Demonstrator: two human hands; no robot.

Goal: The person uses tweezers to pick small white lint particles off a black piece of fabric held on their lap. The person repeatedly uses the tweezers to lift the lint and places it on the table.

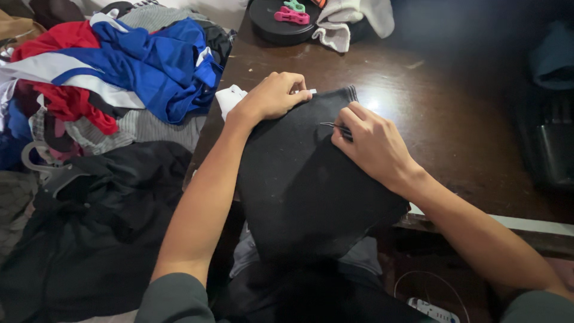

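A black garment (305, 185) lies spread over the near edge of a dark wooden table (454, 113) and hangs down toward my lap. My left hand (276, 94) presses its upper edge, fingers curled over the fabric next to a small white tag. My right hand (369, 143) rests on the cloth a little to the right and pinches a thin metal tool (333, 125), a needle or small pick, whose tip touches the fabric between the two hands.
A heap of clothes (119, 72) in blue, red, white and grey lies to the left, with dark garments (89, 227) below it. At the table's far edge stand a round black lid (276, 29) with pink and green clips (291, 14) and a pale cloth (347, 21).
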